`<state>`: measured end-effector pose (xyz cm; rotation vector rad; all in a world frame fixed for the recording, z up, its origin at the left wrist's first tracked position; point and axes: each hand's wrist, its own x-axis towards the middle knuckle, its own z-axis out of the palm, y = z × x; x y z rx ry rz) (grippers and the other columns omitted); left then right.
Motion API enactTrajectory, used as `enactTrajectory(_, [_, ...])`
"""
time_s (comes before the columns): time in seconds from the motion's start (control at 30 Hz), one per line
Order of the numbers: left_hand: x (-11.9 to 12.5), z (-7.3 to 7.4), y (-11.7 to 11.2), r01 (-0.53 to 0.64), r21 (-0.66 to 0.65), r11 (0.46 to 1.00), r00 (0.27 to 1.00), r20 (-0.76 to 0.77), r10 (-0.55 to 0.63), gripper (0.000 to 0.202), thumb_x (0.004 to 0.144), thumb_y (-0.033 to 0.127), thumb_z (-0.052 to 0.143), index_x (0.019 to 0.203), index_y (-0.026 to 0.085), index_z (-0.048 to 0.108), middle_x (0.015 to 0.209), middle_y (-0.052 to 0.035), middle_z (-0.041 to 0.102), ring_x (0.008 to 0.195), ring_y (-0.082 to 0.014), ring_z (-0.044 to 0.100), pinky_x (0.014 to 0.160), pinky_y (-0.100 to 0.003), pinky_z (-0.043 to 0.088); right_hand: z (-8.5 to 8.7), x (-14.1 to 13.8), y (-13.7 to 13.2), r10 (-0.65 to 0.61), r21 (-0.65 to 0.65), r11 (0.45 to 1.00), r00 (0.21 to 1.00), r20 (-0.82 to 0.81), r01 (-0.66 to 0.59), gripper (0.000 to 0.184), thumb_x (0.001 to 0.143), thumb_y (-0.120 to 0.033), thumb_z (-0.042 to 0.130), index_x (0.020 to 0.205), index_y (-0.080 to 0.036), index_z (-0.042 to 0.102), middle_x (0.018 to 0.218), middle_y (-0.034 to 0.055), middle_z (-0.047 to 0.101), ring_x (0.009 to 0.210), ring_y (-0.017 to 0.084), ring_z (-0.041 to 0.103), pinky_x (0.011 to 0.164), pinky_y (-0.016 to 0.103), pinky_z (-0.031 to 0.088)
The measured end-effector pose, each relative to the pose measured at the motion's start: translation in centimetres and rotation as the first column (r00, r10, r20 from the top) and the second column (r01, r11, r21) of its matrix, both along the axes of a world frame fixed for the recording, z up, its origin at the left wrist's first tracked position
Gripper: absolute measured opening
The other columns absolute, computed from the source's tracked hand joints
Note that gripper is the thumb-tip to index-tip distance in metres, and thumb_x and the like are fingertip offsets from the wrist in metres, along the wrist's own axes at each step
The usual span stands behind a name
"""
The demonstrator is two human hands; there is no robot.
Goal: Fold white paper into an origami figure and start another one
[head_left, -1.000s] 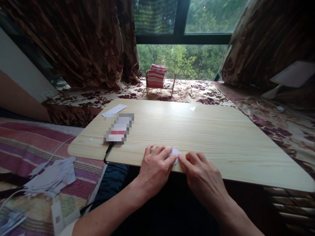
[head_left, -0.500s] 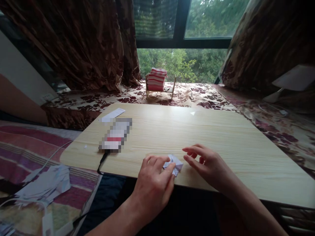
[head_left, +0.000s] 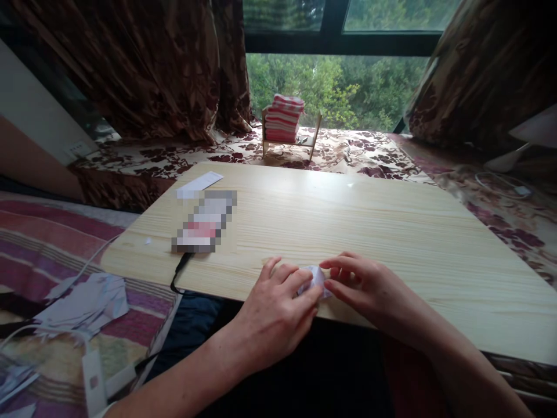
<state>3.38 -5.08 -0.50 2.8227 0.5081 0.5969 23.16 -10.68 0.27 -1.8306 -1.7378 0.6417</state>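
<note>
A small piece of folded white paper (head_left: 317, 280) lies at the near edge of the wooden table, partly covered by fingers. My left hand (head_left: 282, 299) comes over it from the left, gripping it with thumb and forefinger while the other fingers rest curved beside it. From the right, my right hand (head_left: 363, 283) has its forefinger and thumb at the paper's right edge, pinching it. The remaining fingers of that hand are curled. The underside of the paper is hidden.
On the table (head_left: 391, 226), a blurred-out phone (head_left: 204, 223) with a black cable lies left, near a white paper strip (head_left: 200, 184). Loose papers (head_left: 85, 302) and a white power strip (head_left: 93, 377) rest on the bed. A small rack (head_left: 289, 142) holds folded striped cloths (head_left: 284, 120) by the window.
My right hand has closed in on the paper's right edge, where it was apart before. My left fingers cover more of the paper. The view has tilted down slightly.
</note>
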Motion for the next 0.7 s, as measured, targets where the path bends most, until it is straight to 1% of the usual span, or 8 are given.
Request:
enactTrajectory(0.1, [-0.5, 0.3, -1.3, -0.073, 0.002, 0.997, 0.994, 0.083, 0.073, 0.032, 0.09, 0.021, 0.046, 0.119, 0.017, 0.058, 0.123, -0.0092, 0.058, 0.115, -0.0252, 0.047, 0.109, -0.053, 0.025, 0.0, -0.2, 0.0, -0.015, -0.021, 1.0, 1.0, 0.018, 0.015, 0.019, 0.081, -0.032, 0.058, 0.095, -0.024, 0.068, 0.082, 0.0016, 0.062, 0.069, 0.015, 0.059, 0.061, 0.026, 0.045])
enactTrajectory(0.17, [-0.8, 0.3, -2.4, -0.124, -0.01, 0.992, 0.982, 0.139, 0.124, 0.033, 0.089, 0.022, 0.048, 0.12, 0.015, 0.058, 0.122, -0.0098, 0.059, 0.114, -0.0254, 0.048, 0.109, -0.053, 0.026, -0.1, -0.3, 0.0, -0.018, -0.023, 1.0, 1.0, 0.022, 0.019, 0.019, 0.081, -0.033, 0.058, 0.094, -0.024, 0.068, 0.082, 0.0013, 0.062, 0.068, 0.014, 0.059, 0.061, 0.026, 0.045])
enactTrajectory(0.23, [-0.8, 0.1, -3.2, -0.134, -0.033, 0.99, 0.98, 0.142, 0.138, 0.035, 0.088, 0.024, 0.05, 0.121, 0.014, 0.057, 0.121, -0.0103, 0.06, 0.112, -0.0259, 0.049, 0.107, -0.051, 0.03, -0.2, -0.3, -0.2, -0.023, -0.019, 1.0, 1.0, 0.002, 0.023, 0.018, 0.081, -0.033, 0.058, 0.093, -0.024, 0.068, 0.082, 0.0016, 0.062, 0.069, 0.015, 0.059, 0.063, 0.026, 0.046])
enactTrajectory(0.3, [-0.6, -0.2, -3.6, -0.129, -0.061, 0.99, 0.985, 0.111, 0.135, 0.039, 0.088, 0.027, 0.051, 0.123, 0.012, 0.055, 0.121, -0.0109, 0.06, 0.112, -0.0263, 0.05, 0.106, -0.05, 0.034, -0.3, -0.3, -0.3, -0.028, -0.019, 0.999, 0.999, -0.02, 0.028, 0.017, 0.081, -0.033, 0.058, 0.092, -0.023, 0.068, 0.083, 0.0021, 0.061, 0.07, 0.015, 0.059, 0.064, 0.027, 0.047])
enactTrajectory(0.37, [-0.4, -0.6, -3.5, -0.128, -0.076, 0.989, 0.988, 0.082, 0.134, 0.041, 0.088, 0.03, 0.051, 0.124, 0.011, 0.054, 0.122, -0.0112, 0.06, 0.113, -0.0266, 0.05, 0.106, -0.049, 0.035, -0.3, -0.3, -0.4, -0.032, -0.023, 0.999, 0.999, -0.03, 0.031, 0.018, 0.081, -0.032, 0.058, 0.092, -0.023, 0.067, 0.082, 0.0021, 0.061, 0.07, 0.015, 0.059, 0.064, 0.026, 0.047])
enactTrajectory(0.43, [-0.4, -0.9, -3.2, -0.121, -0.073, 0.99, 0.99, 0.068, 0.126, 0.04, 0.089, 0.031, 0.05, 0.124, 0.012, 0.055, 0.123, -0.0107, 0.059, 0.115, -0.0268, 0.049, 0.108, -0.05, 0.033, -0.3, -0.2, -0.4, -0.039, -0.027, 0.999, 0.999, -0.034, 0.038, 0.021, 0.081, -0.031, 0.057, 0.097, -0.023, 0.067, 0.079, 0.0016, 0.061, 0.068, 0.015, 0.058, 0.062, 0.026, 0.046])
enactTrajectory(0.53, [-0.7, -1.0, -2.5, -0.081, -0.068, 0.994, 0.995, 0.051, 0.084, 0.039, 0.09, 0.031, 0.048, 0.124, 0.013, 0.055, 0.124, -0.0095, 0.059, 0.117, -0.0259, 0.048, 0.11, -0.05, 0.029, 0.0, -0.2, -0.3, -0.046, -0.035, 0.998, 0.998, -0.04, 0.045, 0.024, 0.081, -0.031, 0.055, 0.101, -0.021, 0.066, 0.075, 0.0008, 0.06, 0.064, 0.014, 0.056, 0.059, 0.026, 0.045])
enactTrajectory(0.7, [-1.3, -0.8, -1.8, -0.001, -0.067, 0.998, 1.0, 0.01, 0.001, 0.039, 0.091, 0.03, 0.047, 0.125, 0.014, 0.053, 0.127, -0.0091, 0.058, 0.12, -0.0251, 0.047, 0.112, -0.048, 0.028, 0.2, -0.3, -0.6, -0.029, -0.037, 0.999, 0.997, -0.065, 0.027, 0.02, 0.083, -0.031, 0.053, 0.094, -0.021, 0.067, 0.072, -0.0004, 0.058, 0.063, 0.013, 0.053, 0.058, 0.025, 0.043])
